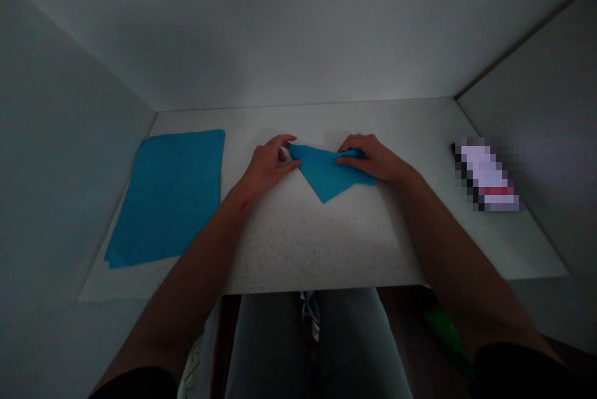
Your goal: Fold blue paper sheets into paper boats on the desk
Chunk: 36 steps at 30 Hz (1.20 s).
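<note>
A small piece of blue paper (324, 176), folded with a point toward me, lies on the white table between my hands. My left hand (270, 163) is at its left corner, thumb on the lower edge and fingers curled by the top edge. At the right end, my right hand (368, 156) pinches the upper folded edge between thumb and fingers. Part of the paper is hidden under that hand.
A stack of larger blue sheets (175, 194) lies on the table's left side. On the right is a phone (487, 175), its screen blurred out. White walls (298, 32) close in the table (321, 256) at the back and sides. Something green (445, 330) shows below the front edge.
</note>
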Available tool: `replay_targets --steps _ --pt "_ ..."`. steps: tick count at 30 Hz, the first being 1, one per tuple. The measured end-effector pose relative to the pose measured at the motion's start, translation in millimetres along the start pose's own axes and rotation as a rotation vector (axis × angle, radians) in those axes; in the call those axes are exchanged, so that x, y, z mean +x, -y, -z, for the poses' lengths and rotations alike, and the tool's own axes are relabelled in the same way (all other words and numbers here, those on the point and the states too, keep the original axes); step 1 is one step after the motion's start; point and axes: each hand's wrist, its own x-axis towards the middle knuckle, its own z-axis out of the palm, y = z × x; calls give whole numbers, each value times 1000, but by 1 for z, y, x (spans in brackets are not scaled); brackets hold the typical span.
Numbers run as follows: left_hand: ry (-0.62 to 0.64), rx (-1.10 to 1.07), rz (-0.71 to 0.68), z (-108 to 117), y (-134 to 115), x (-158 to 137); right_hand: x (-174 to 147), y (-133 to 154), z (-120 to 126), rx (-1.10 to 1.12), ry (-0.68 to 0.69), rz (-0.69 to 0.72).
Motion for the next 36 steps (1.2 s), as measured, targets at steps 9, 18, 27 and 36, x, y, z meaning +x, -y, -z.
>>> replay_targets --steps 9,18,27,36 --pt "-12 30 5 -2 3 -1 -6 0 -3 -174 -123 -48" --pt "119 156 -114 19 20 -5 -6 -6 -5 -230 -117 -73" --pt "212 164 -145 9 6 -3 -5 -10 -8 -218 -135 -59" --pt "114 198 13 7 -4 -1 0 8 -15 -169 -163 6"
